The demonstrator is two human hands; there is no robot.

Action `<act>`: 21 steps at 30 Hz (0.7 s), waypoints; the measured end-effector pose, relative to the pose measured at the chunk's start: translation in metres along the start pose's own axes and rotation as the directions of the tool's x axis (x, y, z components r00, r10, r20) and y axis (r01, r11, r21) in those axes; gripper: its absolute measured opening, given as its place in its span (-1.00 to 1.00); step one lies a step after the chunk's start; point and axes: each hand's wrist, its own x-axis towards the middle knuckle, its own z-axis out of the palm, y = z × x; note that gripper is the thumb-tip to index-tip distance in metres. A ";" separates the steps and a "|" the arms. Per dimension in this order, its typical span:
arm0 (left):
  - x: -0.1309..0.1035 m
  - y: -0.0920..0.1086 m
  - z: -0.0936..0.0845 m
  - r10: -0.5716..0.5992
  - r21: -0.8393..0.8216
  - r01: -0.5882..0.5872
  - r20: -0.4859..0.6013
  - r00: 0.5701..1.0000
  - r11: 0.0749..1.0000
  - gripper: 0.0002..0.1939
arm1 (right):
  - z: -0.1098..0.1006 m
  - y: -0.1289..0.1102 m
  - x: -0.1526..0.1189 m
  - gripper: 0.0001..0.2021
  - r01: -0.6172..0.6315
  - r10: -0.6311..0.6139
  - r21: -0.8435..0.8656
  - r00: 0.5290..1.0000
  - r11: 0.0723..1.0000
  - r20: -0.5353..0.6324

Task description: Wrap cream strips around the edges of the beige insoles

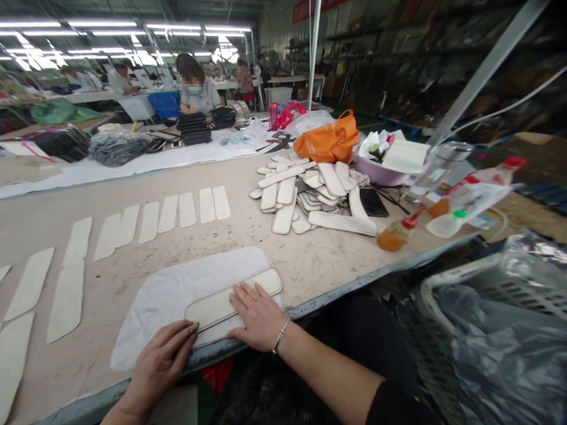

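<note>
A long cream-white panel (212, 306) with rounded corners and a dark edge lies on a white sheet (155, 301) near the table's front edge. My left hand (165, 355) is at the panel's left end, fingers and thumb closed together on its near corner. Flat across the panel's middle and right part rests my right hand (259, 316), fingers stretched out, thumb on the white sheet below. A bracelet circles the right wrist. What the left fingertips press between them is partly hidden.
Separate pale strips (148, 222) lie in a curved row at the left. A loose pile of similar panels (287, 192) is at the back right, beside an orange bag (328, 141), a squeeze bottle (396, 233) and a purple basin (383, 171). A basket (447, 277) stands at right.
</note>
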 end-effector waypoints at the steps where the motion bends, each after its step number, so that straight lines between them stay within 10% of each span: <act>1: 0.000 0.000 0.000 0.001 0.000 -0.001 0.000 1.000 1.000 -0.74 | 0.000 0.007 -0.002 -0.26 -0.029 0.029 -0.004 0.999 1.000 0.015; 9: 0.011 0.014 -0.012 -0.239 -0.133 0.232 -0.033 0.971 0.963 -0.83 | -0.004 0.059 -0.020 -0.22 -0.267 0.267 -0.113 0.963 0.957 -0.015; 13: 0.028 0.054 -0.013 -0.316 -0.159 0.290 -0.172 0.933 0.944 -0.77 | 0.006 0.059 -0.020 -0.25 -0.239 0.234 -0.134 0.971 0.962 -0.053; 16: 0.053 0.098 0.007 -0.135 -0.113 0.138 0.035 0.990 0.984 -0.55 | 0.009 0.060 -0.021 -0.27 -0.220 0.212 -0.136 0.975 0.966 -0.071; 21: 0.092 0.124 0.043 0.005 0.010 -0.010 0.399 0.917 1.000 -0.30 | 0.007 0.061 -0.022 -0.29 -0.222 0.216 -0.157 0.975 0.962 -0.055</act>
